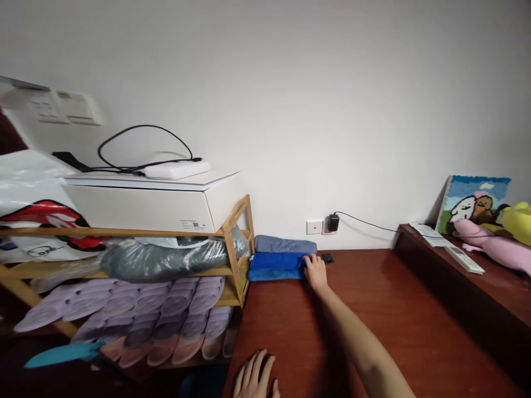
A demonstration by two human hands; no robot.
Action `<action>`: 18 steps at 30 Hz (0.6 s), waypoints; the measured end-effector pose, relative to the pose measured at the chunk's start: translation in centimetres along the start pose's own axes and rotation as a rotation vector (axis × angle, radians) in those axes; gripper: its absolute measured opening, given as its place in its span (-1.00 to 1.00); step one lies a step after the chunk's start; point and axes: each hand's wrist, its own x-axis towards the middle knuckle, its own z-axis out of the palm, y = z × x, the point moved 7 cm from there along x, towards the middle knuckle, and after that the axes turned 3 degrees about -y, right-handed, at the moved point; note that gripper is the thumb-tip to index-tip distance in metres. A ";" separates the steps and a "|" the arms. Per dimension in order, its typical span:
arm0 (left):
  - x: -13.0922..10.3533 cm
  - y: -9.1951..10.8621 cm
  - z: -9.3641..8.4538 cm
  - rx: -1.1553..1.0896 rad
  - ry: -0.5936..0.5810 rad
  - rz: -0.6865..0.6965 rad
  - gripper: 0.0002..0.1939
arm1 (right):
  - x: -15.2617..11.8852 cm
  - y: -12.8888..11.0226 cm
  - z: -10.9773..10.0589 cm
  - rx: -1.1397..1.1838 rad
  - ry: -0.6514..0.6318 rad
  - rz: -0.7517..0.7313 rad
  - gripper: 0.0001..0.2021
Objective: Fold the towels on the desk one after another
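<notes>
My right hand [316, 273] reaches across the reddish-brown wooden desktop [282, 326] to a row of rolled towels by the wall. Its fingers are bent over the right end of the bright blue rolled towel [277, 261]. Against that towel's near side lies another blue roll [274, 275], and a grey-blue rolled towel [286, 244] lies behind it. Low in the view, my left hand [255, 377] rests palm down near the desktop's left edge, fingers stretched out and holding nothing. The lower part of this hand is cut off by the frame.
A wooden rack [238, 265] on the left carries a white box [145, 204], a plastic-wrapped bundle [166, 260] and several lilac slippers [136, 296]. A black charger [333, 222] is plugged into the wall. On the right ledge are a remote control [464, 260] and a pink plush toy [493, 249].
</notes>
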 end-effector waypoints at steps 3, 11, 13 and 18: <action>0.2 0.4 -0.8 0.056 0.038 0.023 -0.47 | 1.0 -0.6 -0.9 0.132 -0.033 -0.022 -0.63; 0.8 0.7 -1.8 0.036 0.028 -0.031 -0.48 | 7.1 -3.0 -11.4 0.385 0.161 0.033 -0.68; 1.1 0.9 -2.2 0.001 0.000 -0.072 -0.48 | 8.4 -4.5 -17.3 0.469 0.277 0.001 -0.62; 2.5 1.9 -4.1 -0.096 -0.103 -0.177 -0.52 | 5.1 -10.3 -31.7 0.540 0.379 -0.393 -0.77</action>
